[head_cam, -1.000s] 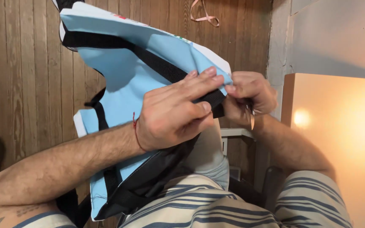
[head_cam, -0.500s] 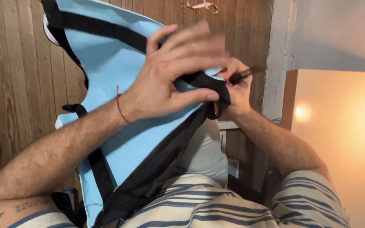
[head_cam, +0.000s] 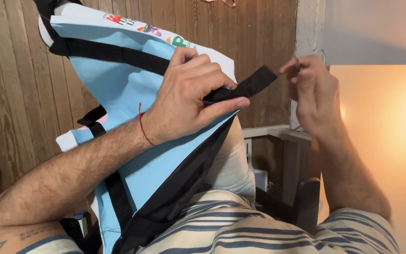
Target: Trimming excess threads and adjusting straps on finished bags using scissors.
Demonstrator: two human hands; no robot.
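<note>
A light blue bag (head_cam: 113,84) with black webbing straps and a black lining rests on my lap. My left hand (head_cam: 189,99) presses the bag's top corner and pinches a black strap (head_cam: 254,81) between thumb and fingers. The strap's free end sticks out to the right. My right hand (head_cam: 313,94) is raised to the right of that end, apart from it. Its fingertips are pinched on a small thin tool (head_cam: 297,61) that is too small to identify. A red thread bracelet circles my left wrist.
Wooden planks (head_cam: 15,70) fill the background behind the bag. A white wall (head_cam: 372,28) and a warm-lit pale surface (head_cam: 391,141) are at the right. My striped shorts (head_cam: 240,226) are at the bottom, with dark furniture parts (head_cam: 301,202) beside my right forearm.
My right hand has left the strap end and moved right and up. My left hand has closed down over the strap. The bag has shifted slightly.
</note>
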